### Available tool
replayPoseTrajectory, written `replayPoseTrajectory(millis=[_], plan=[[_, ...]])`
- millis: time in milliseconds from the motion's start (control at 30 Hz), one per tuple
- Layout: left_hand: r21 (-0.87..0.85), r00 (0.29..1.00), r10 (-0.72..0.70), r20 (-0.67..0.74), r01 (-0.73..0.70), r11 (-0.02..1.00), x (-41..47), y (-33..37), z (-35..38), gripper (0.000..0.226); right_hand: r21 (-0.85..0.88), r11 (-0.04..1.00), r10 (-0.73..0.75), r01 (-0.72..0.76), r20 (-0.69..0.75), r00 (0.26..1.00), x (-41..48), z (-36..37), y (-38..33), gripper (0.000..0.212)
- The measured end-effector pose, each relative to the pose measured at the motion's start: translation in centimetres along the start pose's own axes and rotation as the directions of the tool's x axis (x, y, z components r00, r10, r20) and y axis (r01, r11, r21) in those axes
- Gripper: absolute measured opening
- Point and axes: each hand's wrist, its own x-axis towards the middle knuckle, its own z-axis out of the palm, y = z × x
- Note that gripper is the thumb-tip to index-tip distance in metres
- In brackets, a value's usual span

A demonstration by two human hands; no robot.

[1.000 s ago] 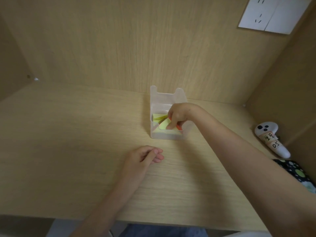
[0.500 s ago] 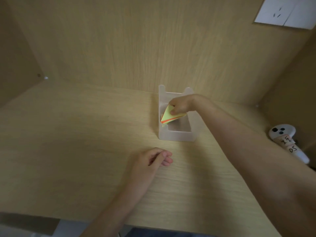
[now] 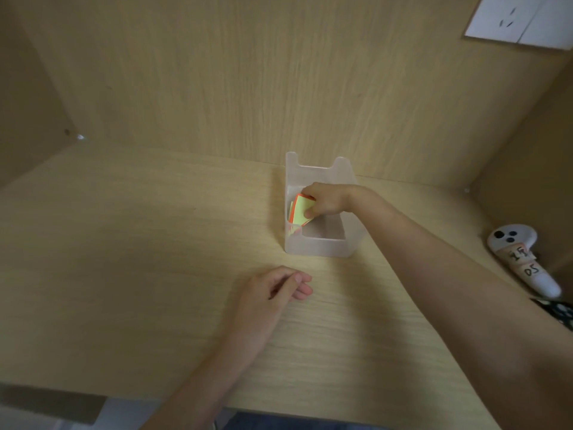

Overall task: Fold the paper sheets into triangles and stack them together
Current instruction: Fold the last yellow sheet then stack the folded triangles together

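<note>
Head view shows the right hand [image 3: 325, 203] pinching a small stack of yellow and orange paper sheets [image 3: 300, 211] over the clear plastic box [image 3: 316, 245]. Nearer the person, the left hand [image 3: 273, 293] rests on the table [image 3: 124, 274], fingers loosely curled, holding nothing.

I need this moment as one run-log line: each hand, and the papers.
right hand: pinches paper sheets, partly inside clear bin | left hand: rests on desk, holds nothing

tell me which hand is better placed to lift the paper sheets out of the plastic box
Right. The right hand pinches the yellow and orange paper sheets in the translucent plastic box; the left hand rests on the desk, holding nothing.
</note>
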Motion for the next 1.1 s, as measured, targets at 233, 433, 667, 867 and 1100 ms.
replayPoseTrajectory(millis=[233,433,667,867,1100], plan=[[-0.052,0.992,0.059,-0.110,-0.065,0.997,-0.2,0.5,0.0,0.020,0.180,0.980,-0.033,0.088,-0.288,0.957,-5.2,-2.6,-1.1,0.025],[0.222,0.838,0.457,-0.298,-0.405,0.887,-1.4,3.1,-0.5,0.033,0.327,0.880,-0.081,0.344,-0.611,0.788,-14.2,0.7,-2.6,0.007],[0.460,0.959,0.275,0.071,-0.276,0.844,-1.8,1.2,0.5,0.041,0.392,0.837,-0.094,0.382,-0.584,0.806,-15.3,12.6,-3.6,0.013],[0.491,0.956,0.209,0.208,-0.286,0.823,-2.5,-0.1,1.3,0.047,0.188,0.967,-0.019,0.173,-0.622,0.783,-14.6,15.7,-4.2,0.037],[0.493,0.919,0.300,0.254,-0.390,0.778,-1.6,-0.9,0.8,0.074,0.317,0.893,-0.092,0.320,-0.568,0.818,-15.8,13.9,-3.1,0.032]])
